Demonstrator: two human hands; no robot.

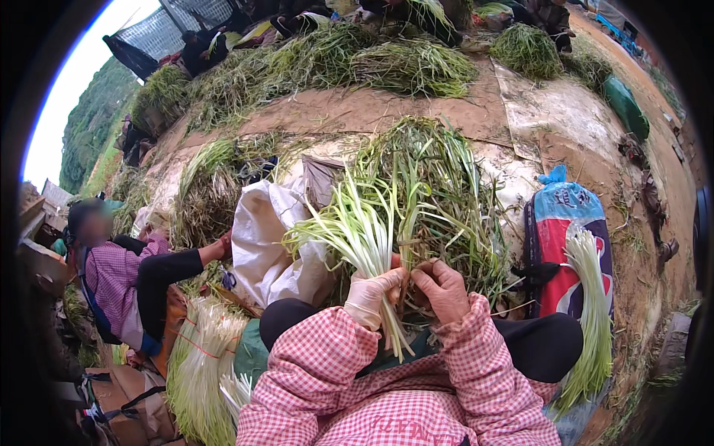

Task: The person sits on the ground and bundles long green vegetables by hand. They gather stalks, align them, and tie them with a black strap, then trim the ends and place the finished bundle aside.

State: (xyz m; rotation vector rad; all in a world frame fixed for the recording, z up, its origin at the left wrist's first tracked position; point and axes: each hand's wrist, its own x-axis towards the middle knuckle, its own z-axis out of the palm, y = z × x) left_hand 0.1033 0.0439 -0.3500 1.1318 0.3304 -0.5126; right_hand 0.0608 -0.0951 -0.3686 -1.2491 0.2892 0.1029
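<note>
My left hand (374, 296), in a thin pale glove, is closed round a fanned bunch of blanched chives (364, 230). Their white and yellow-green ends spread upward, and the other ends stick out below the fist. A greener, browner stalk (409, 201) stands beside the bunch at the left fingertips. Just to the right, my bare right hand (444, 292) has its thumb and fingers pinched together by this stalk's lower end. What lies in that pinch is too small to make out. Beyond both hands rises a heap of untrimmed chives (461, 201) with withered brown leaves.
A white sack (271, 241) lies left of the heap. Tied pale chives (204, 364) stand at lower left; another bundle (591, 320) leans on a red and blue bag (558, 238) at right. A person (126, 275) sits at left. More heaps (409, 67) line the back.
</note>
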